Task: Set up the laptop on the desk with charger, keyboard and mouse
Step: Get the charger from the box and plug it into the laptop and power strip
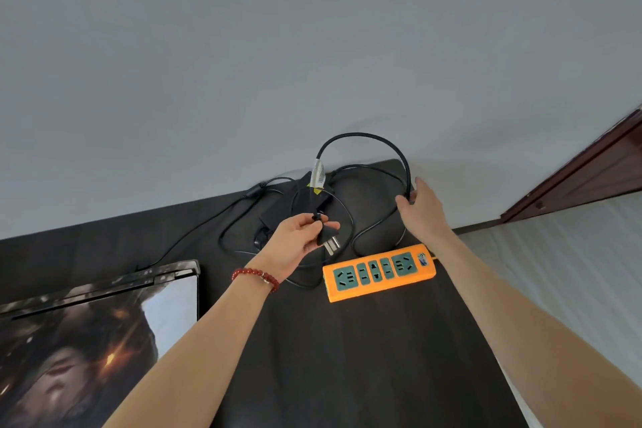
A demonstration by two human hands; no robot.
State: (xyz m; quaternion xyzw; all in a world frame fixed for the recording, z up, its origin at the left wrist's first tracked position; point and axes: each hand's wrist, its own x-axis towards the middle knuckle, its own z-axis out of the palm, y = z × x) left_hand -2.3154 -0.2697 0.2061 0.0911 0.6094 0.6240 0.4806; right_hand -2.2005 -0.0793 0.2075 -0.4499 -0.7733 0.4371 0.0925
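A: Where do we stand with the setup?

B: Early, by our reckoning. The laptop [100, 292] lies on the desk [347, 358] at the lower left with its lid closed, and a thin lead already runs into its back edge. The charger brick [295, 208] sits near the wall amid its own tangle of cable. We see no keyboard and no mouse anywhere in view.

A: And the hands?

B: Our left hand [295, 243] has its fingers curled round the plug [326, 236], prongs pointing toward the power strip [378, 273] just beside it but not yet touching. Our right hand [422, 208] has thumb and fingers closed lightly on a loop of the thick black cable [364, 139], holding it up off the desk.

A: So what is left?

B: The plug must go into a socket, we judge, then the laptop opened, and keyboard and mouse fetched (wherever they are).

A: Count for us.

B: One laptop, one brick, one plug, one orange strip with five green socket panels, all of them free. One red bead bracelet [257, 276] on the left wrist.
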